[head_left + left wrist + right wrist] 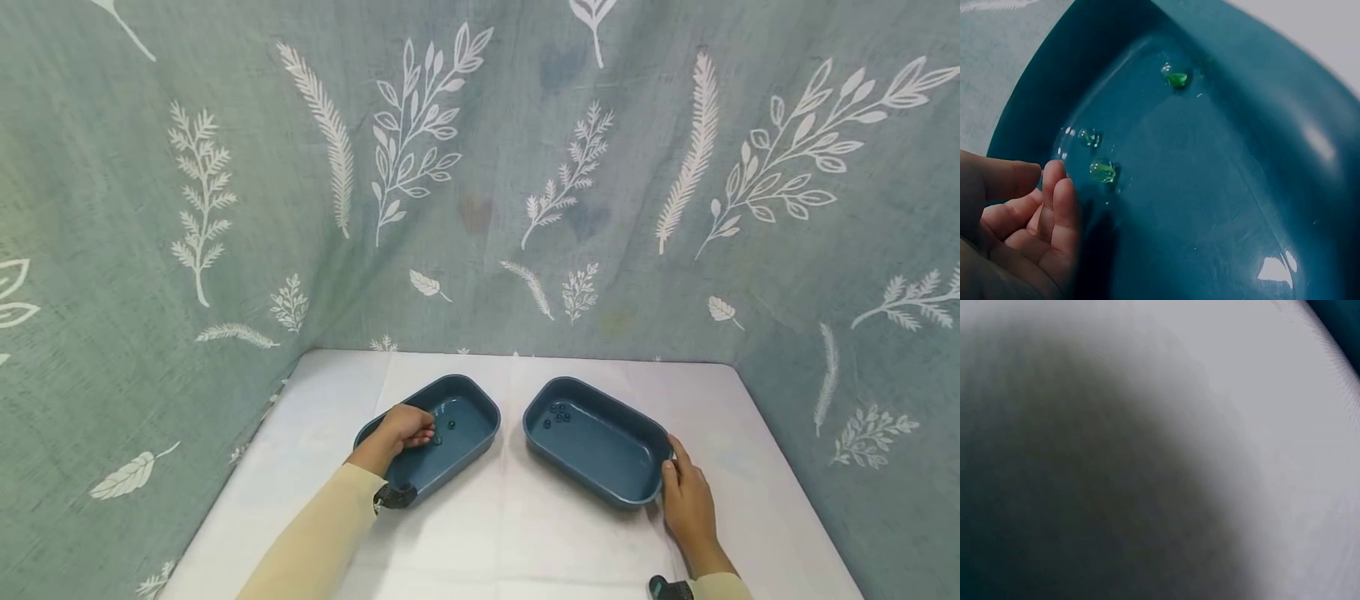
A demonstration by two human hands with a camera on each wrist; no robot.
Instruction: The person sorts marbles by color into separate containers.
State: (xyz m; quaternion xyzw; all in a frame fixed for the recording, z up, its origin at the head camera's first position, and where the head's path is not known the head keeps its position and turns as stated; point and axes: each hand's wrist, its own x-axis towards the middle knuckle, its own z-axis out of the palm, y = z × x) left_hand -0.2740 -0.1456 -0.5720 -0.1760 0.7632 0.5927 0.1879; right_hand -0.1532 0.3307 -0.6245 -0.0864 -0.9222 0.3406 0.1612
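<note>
My left hand reaches over the left blue tray, its fingers curled inward. In the left wrist view the thumb tip meets the fingertips, and nothing shows between them. Close by lie two clear-green marbles, a nearer marble and a smaller-looking marble; a third marble lies farther off on the tray floor. My right hand rests against the outer end of the right blue tray, with extended fingers and thumb touching its rim. Several small dark marbles sit in that tray's far left corner.
Both trays stand angled on a white-covered table, with a narrow gap between them. A green leaf-patterned cloth closes off the back and sides. A dark blur and white cloth fill most of the right wrist view.
</note>
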